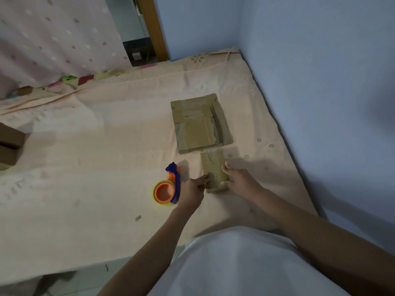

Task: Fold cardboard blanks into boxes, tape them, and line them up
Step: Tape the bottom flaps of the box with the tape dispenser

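Peach quilted bedsheet (106, 146); left hand (191, 192), right hand (239, 180) fingers curled gripping flat rectangular cardboard blank (213, 167).

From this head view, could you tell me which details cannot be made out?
- Small cardboard piece: near end covered by left hand and right hand; taping unclear.
- Brown boxes: cut by left edge.
- Tape dispenser: partly behind left hand.
- Flat blanks: count unclear.

dim corner of a blue-walled room
a bed (106, 135) under a peach sheet meets the blue walls (320, 60); a dotted pink curtain (53, 39) hangs left of a wooden door frame (152, 28).
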Demonstrator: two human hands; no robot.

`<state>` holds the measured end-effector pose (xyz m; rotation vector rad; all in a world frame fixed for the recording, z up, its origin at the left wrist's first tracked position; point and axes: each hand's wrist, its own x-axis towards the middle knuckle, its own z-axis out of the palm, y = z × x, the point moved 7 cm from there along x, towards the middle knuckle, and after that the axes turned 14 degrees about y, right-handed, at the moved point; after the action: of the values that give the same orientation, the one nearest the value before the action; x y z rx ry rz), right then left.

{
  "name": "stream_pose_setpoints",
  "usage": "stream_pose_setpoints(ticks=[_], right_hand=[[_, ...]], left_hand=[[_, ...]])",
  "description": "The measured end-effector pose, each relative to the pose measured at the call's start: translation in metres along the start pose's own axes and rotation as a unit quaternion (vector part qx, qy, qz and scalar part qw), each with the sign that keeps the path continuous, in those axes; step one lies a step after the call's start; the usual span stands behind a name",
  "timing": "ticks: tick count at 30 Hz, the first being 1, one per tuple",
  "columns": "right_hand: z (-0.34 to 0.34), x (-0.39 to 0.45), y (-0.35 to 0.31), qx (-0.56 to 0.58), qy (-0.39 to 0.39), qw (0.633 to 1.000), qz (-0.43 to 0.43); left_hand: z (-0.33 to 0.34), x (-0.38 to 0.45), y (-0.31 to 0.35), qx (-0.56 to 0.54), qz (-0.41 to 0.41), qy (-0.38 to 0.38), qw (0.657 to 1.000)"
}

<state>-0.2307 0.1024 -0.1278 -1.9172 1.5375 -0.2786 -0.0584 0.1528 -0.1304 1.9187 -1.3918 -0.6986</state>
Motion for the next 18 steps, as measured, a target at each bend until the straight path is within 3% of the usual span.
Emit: stream_pose_setpoints(ticks=[3,12,15,18], right_hand=[[0.003,-0.001,0.000,-0.006,-0.016,1.000,0.007],[0.010,0.000,-0.005,-0.080,-0.059,0.995,-0.014],[0.007,-0.001,-0.006,-0.082,-0.059,0.995,-0.012],[0.001,-0.002,-0.007,-0.085,-0.058,0.995,-0.010]], left_hand=[[0.000,-0.012,-0.008,-0.069,-0.132,0.059,0.987],[-0.002,-0.028,-0.010,-0.182,-0.266,0.140,0.936],[-0.003,-0.030,-0.009,-0.178,-0.247,0.134,0.943],[-0.001,-0.022,0.004,-0.115,-0.139,0.091,0.979]])
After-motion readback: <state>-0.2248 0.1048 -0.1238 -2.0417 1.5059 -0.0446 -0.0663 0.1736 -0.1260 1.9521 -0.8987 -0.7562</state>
